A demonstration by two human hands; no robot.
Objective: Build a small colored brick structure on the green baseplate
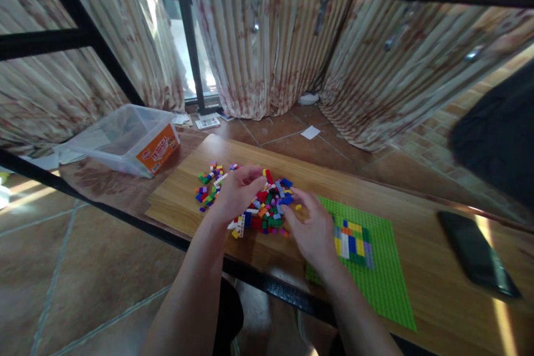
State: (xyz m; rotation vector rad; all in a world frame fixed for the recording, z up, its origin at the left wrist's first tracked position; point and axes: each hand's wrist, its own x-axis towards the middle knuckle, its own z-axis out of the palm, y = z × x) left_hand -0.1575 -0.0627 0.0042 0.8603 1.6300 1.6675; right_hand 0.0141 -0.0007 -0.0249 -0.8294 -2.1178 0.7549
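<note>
A heap of small building bricks in many colours lies spread on the wooden board. Over the heap's left part hangs my left hand, with thumb and fingers apart and no brick visible between them. At the heap's right edge is my right hand, thumb and fingers spread close to some blue bricks. To the right of it lies a green baseplate, partly hidden by my right hand and forearm. A flat block of joined bricks in yellow, blue, white, green and grey sits on the baseplate.
A black phone lies on the right end of the wooden board. On the floor at the left stands a clear plastic bin with an orange label. Patterned curtains hang behind, and a black metal bar runs along the front edge.
</note>
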